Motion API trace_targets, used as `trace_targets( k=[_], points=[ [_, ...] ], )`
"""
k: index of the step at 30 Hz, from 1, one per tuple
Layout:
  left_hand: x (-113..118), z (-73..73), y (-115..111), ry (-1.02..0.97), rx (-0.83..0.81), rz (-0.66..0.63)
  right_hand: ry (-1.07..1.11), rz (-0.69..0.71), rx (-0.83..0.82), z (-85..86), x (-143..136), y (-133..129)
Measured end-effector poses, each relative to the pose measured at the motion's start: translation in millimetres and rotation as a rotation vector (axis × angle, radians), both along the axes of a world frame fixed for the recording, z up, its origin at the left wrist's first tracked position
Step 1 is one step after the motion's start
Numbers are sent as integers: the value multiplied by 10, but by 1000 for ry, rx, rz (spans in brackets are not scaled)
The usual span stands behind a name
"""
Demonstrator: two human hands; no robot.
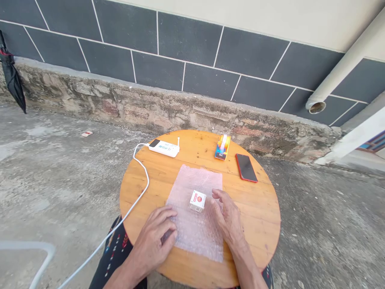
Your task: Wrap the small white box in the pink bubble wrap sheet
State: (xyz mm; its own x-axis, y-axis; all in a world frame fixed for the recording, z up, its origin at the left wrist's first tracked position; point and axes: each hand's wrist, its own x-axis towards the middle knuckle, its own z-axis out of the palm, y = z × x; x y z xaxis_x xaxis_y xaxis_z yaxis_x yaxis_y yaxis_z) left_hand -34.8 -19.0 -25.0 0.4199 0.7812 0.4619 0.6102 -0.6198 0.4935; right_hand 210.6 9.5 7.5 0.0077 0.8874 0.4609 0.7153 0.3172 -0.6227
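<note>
A small white box [197,201] with red print stands on a pinkish sheet of bubble wrap [200,237], which lies flat on a round wooden table [255,224]. My left hand [158,235] rests at the sheet's left edge, fingers loosely curved and apart, holding nothing that I can see. To the right of the box, my right hand [227,216] lies over the sheet's right edge with thumb and fingers spread. Neither hand touches the box.
Toward the table's far side are a white power strip [164,148] with a white cable [144,176], a tape dispenser [222,147] and a red-edged phone [246,167]. A tiled wall with a stone base [156,106] runs behind. A folded umbrella [13,78] leans at far left.
</note>
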Motion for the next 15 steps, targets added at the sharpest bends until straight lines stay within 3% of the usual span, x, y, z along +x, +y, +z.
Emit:
trace_targets(
  k=[5, 10, 15],
  points=[
    [-6, 10, -13, -3, -4, 0, 33, 43, -24, 14, 155, -220],
    [-14, 34, -21, 21, -10, 8, -32, 136, -104, -143, 370, -648],
    [-46, -27, 9, 40, 56, -1, -3, 130, -149, -238, 386, -779]
  ],
)
